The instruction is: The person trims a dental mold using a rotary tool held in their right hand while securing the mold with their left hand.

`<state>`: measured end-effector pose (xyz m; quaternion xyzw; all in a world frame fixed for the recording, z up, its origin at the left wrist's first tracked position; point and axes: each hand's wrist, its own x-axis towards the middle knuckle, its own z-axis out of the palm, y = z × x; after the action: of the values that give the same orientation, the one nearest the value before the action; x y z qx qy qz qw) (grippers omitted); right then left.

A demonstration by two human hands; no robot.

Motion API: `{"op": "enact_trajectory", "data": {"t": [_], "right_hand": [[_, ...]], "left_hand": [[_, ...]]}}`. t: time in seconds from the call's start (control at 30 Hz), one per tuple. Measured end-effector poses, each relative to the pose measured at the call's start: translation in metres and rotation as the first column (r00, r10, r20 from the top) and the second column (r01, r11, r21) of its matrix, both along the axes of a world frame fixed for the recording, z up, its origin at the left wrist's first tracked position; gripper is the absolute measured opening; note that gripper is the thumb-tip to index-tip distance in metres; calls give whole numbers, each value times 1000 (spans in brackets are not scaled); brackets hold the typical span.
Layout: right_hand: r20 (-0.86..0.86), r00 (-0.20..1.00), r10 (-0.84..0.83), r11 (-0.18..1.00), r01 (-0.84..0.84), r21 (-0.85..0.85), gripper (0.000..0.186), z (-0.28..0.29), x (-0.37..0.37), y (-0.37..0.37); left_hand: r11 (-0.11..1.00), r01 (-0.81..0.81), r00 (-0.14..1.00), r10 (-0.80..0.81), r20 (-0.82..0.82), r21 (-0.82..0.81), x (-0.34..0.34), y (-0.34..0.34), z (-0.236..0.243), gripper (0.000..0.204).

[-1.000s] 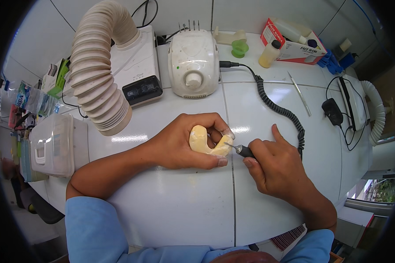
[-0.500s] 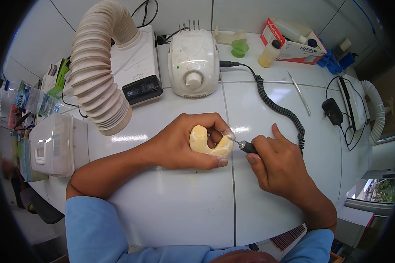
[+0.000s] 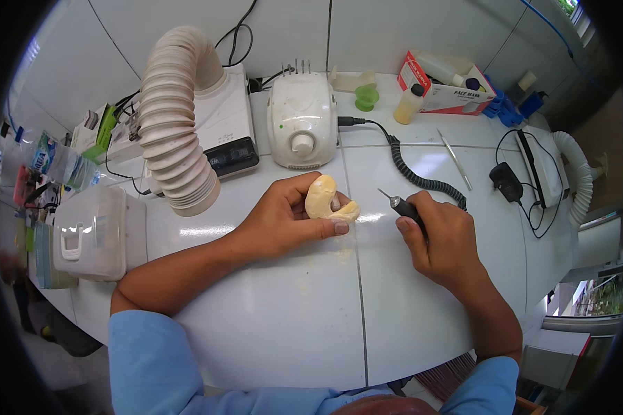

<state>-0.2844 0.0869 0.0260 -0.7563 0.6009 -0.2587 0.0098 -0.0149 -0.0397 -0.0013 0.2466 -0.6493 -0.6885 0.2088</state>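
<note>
Person's left hand grips the yellow horseshoe-shaped piece, on the near side of the white control box. Right hand grips the dark handpiece, near side and right of that box, bit clear of the piece. Likely a tool-off surface check; next contact calls for a braced piece, light pressure.

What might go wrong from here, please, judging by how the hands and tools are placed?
The thin bit of the handpiece in the right hand points toward the bare left hand, so a slip could nick a finger. Only the left hand holds the yellow horseshoe-shaped piece, with no clamp in view, so it might twist or drop under pressure. The coiled cord lies close to the right hand and might snag.
</note>
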Motion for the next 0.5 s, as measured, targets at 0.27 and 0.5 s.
{"op": "enact_trajectory", "data": {"t": [0.27,0.5], "right_hand": [[-9,996,-84,992,84,94,21,-7,-11,-4],[16,997,-81,997,81,-5,26,-12,-15,-8]], "left_hand": [[862,-14,997,52,61,-506,3,0,-4,32],[679,39,991,69,117,-733,0,7,2,32]]}}
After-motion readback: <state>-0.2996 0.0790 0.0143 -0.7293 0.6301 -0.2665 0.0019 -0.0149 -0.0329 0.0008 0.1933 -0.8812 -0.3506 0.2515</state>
